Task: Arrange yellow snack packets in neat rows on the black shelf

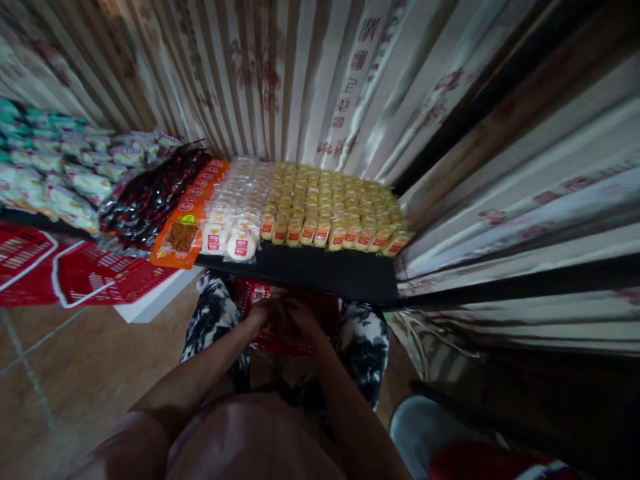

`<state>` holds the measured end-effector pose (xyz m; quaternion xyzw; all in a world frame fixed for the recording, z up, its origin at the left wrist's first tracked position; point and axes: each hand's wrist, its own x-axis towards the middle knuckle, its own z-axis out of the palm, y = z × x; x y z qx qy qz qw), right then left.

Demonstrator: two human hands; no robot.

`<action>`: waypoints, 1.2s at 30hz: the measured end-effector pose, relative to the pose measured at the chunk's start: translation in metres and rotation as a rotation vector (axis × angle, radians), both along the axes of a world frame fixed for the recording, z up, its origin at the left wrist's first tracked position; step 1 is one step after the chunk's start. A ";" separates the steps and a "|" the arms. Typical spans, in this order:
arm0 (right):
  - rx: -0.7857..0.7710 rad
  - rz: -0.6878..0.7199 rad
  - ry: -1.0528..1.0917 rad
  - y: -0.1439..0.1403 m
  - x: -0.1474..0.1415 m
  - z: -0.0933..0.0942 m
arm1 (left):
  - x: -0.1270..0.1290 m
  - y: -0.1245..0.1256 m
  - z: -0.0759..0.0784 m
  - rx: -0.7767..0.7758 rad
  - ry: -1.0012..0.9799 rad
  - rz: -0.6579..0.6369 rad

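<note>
Both my hands are low between my knees, under the front edge of a black shelf (330, 273). My left hand (263, 312) and my right hand (300, 313) come close together over a red basket (287, 343). Deep shadow hides the fingers, so I cannot see whether they hold anything. Above them on the shelf stand rows of small yellow wrapped snacks (320, 207). Beside these lie white round packaged cakes (235, 227) in clear wrap and an orange snack packet (183, 223).
Left along the shelf are dark red wrapped sticks (155, 190) and white packets (75, 177). Red baskets with white handles (95, 267) sit below, beside a white box (155, 297). A patterned curtain (300, 80) hangs behind. A pale bucket (420, 427) stands at lower right.
</note>
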<state>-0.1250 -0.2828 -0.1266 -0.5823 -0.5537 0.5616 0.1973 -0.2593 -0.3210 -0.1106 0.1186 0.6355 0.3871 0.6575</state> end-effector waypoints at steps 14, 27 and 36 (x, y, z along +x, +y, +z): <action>-0.110 0.017 0.471 -0.037 0.012 0.065 | -0.018 -0.009 0.068 0.226 -0.284 -0.018; 0.202 -0.332 0.497 -0.022 0.031 0.093 | 0.014 0.024 0.128 0.412 -0.265 -0.237; 0.401 -0.510 0.545 0.007 0.055 0.111 | 0.047 0.042 0.127 0.500 0.106 -0.371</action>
